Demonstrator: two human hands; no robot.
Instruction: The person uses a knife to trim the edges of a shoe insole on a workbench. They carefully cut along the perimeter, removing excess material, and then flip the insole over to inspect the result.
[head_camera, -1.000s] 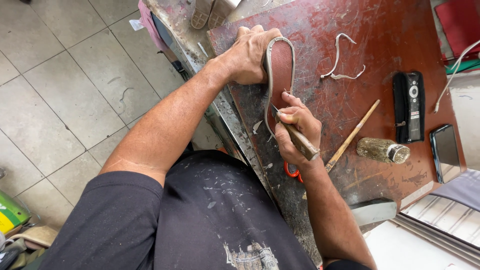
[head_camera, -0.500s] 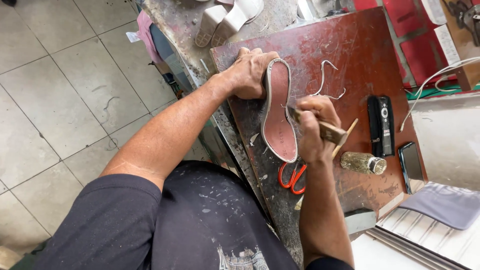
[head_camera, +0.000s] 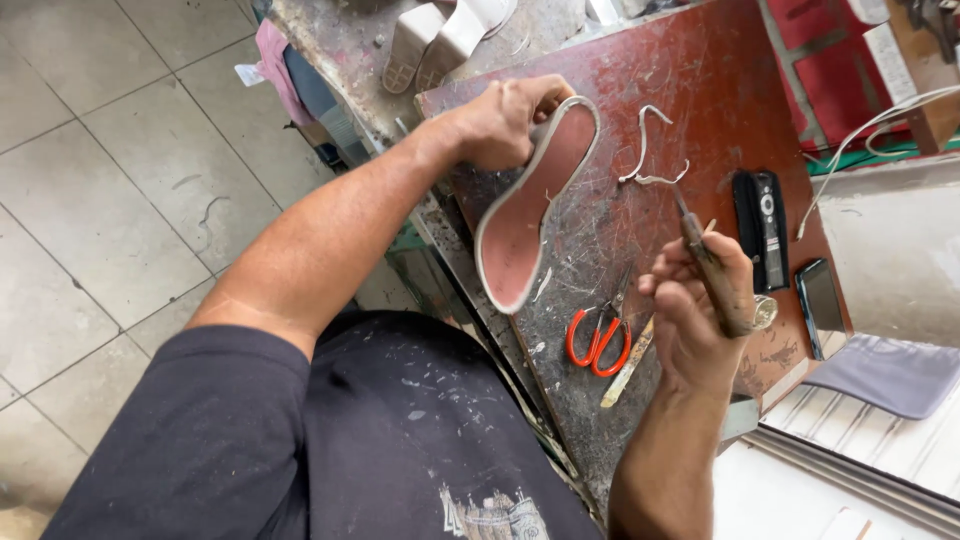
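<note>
My left hand (head_camera: 500, 125) grips the toe end of a pink shoe sole with a pale rim (head_camera: 530, 205), holding it tilted over the red, scratched workboard (head_camera: 720, 90). My right hand (head_camera: 695, 320) is closed around a thin knife with a wooden handle (head_camera: 705, 265), its blade pointing up and away, clear of the sole. Two curled pale trimmings (head_camera: 650, 145) lie on the board beyond the knife tip. Orange-handled scissors (head_camera: 598, 335) rest on the board just left of my right hand.
A black remote (head_camera: 765, 225) and a dark phone (head_camera: 825, 300) lie at the board's right edge. A wooden stick (head_camera: 628, 365) lies beside the scissors. Pale shoe parts (head_camera: 440, 35) sit on the grey bench behind. White cables (head_camera: 880, 120) run at right; tiled floor at left.
My right hand has lifted the knife off the sole and pulled back to the right. My left hand has tipped the sole so its heel swings toward me. The scissors are now uncovered.
</note>
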